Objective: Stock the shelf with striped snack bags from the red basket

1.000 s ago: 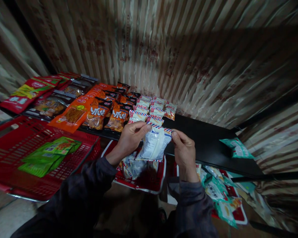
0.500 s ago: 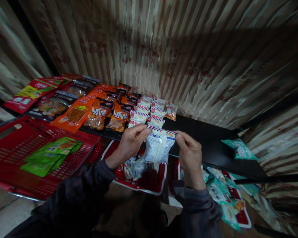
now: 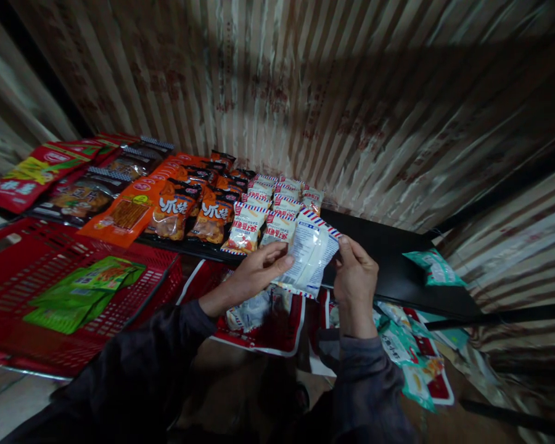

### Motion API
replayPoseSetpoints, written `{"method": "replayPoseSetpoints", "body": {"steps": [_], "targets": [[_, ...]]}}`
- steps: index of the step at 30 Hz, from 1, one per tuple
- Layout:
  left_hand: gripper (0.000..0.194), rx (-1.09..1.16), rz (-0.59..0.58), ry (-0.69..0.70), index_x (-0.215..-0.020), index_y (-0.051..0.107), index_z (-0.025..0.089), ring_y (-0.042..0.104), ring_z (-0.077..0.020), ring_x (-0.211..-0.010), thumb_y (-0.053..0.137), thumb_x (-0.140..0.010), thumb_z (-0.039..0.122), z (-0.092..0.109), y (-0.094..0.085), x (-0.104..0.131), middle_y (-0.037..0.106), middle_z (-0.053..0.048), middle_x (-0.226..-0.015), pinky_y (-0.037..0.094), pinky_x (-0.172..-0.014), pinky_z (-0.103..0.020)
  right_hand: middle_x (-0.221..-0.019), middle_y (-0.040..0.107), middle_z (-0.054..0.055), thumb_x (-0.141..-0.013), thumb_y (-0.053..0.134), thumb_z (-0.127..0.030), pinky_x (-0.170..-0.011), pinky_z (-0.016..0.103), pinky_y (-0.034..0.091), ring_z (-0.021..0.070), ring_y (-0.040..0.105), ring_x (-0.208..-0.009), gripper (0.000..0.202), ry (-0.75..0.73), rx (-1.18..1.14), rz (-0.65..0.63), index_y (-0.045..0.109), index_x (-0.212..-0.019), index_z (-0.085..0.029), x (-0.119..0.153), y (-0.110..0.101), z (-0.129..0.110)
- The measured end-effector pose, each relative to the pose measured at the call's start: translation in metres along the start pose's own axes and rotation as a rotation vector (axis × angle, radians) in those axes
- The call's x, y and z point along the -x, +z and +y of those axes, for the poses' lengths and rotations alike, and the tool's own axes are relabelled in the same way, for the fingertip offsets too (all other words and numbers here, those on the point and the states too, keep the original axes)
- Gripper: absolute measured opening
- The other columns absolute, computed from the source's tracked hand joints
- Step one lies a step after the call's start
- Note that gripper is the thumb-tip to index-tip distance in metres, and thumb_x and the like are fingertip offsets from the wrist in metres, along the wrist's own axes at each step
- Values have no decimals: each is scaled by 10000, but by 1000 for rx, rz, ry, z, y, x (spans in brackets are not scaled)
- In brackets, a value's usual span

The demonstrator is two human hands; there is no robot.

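Note:
A white snack bag with a red-and-blue striped edge hangs tilted, its printed back facing me. My right hand pinches its upper right corner between thumb and fingers. Beside the bag's left edge is my left hand, fingers stretched out and thumb a little apart; whether it touches the bag is hard to tell. Just behind, matching white snack bags stand in rows on a black shelf, fronts toward me.
Left along the shelf are orange-black snack bags, an orange packet, dark packets and red bags. A teal bag lies at the right. Below stand a red basket with green packets and red-and-white bins holding bags.
My left hand has let go of the bag's upper left corner and moved lower. The bag has tilted, still in my right hand. The view has shifted slightly.

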State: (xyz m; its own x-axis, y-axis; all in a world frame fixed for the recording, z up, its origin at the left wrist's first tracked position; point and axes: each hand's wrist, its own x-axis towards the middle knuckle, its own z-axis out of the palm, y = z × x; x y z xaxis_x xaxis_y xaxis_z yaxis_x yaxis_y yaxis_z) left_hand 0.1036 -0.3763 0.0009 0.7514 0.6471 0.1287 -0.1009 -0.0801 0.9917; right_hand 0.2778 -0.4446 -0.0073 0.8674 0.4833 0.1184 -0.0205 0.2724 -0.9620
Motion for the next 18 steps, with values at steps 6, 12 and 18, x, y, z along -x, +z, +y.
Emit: {"method": "replayPoseSetpoints", "body": {"steps": [6,12,18], "targets": [[455,26,-119,-186,-978,626,131,676,-194,-767,630,-771,536,-17,3,4,682,-73,-886,546,-616,-282,-676,677,-21,-580,801,-375,-545,236,457,108,575,-600,288,82,-105,62,725,-770,-171,-13,-10,4],[431,68,-25,-154,-917,669,126,690,-200,-751,632,-770,529,-25,13,8,706,-69,-819,561,-603,-285,-704,687,-35,-592,806,-345,-561,212,468,92,595,-615,257,85,-185,28,710,-767,-183,-18,-14,10],[378,101,36,-137,-808,661,128,683,-197,-736,628,-768,503,-25,25,14,686,-45,-743,581,-610,-295,-717,680,-38,-570,808,-328,-442,177,376,53,518,-519,293,114,-197,42,710,-794,-165,-24,-17,6]]}}
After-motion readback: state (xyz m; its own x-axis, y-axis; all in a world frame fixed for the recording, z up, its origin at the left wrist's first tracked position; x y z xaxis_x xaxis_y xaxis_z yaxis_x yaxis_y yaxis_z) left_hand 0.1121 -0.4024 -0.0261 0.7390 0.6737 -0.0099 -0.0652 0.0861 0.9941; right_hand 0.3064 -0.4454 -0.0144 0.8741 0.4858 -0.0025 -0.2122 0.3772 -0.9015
